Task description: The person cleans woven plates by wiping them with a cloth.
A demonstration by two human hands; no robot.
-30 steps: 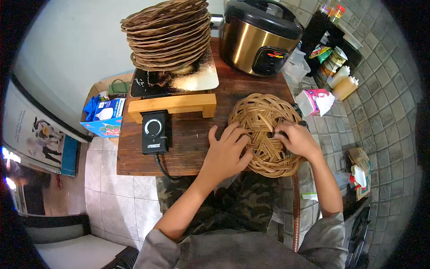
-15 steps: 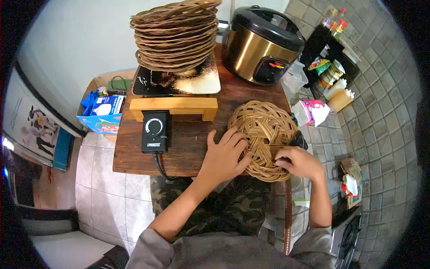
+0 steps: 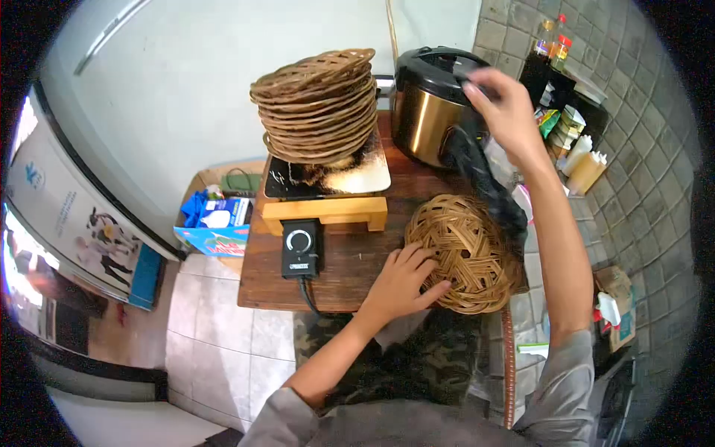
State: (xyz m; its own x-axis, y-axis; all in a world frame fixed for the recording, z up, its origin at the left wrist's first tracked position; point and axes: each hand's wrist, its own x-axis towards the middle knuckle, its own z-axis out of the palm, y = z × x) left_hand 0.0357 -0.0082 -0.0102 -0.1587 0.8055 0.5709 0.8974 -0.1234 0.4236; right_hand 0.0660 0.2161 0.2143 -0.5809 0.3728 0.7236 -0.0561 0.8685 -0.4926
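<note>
An upside-down woven rattan basket (image 3: 468, 249) rests on the right front of the wooden table, base facing up. My left hand (image 3: 401, 284) lies on its left side with the fingers spread. My right hand (image 3: 508, 119) is raised in front of the rice cooker, slightly blurred, its thumb and fingers closed. From that hand hangs a thin, crumpled black strip (image 3: 480, 175), its lower end down at the basket's right edge. Whether the strip is cloth or plastic I cannot make out.
A tall stack of rattan baskets (image 3: 316, 112) stands on a stained hot plate (image 3: 365, 179) behind a wooden stand (image 3: 328, 209). A black dial controller (image 3: 300, 249) with a cable sits in front. The gold-and-black rice cooker (image 3: 423, 123) is behind; bottles (image 3: 585, 171) stand right.
My right hand has risen from the basket's right edge, drawing the black strip upward. My left hand stays on the basket. The camera view has shifted.
</note>
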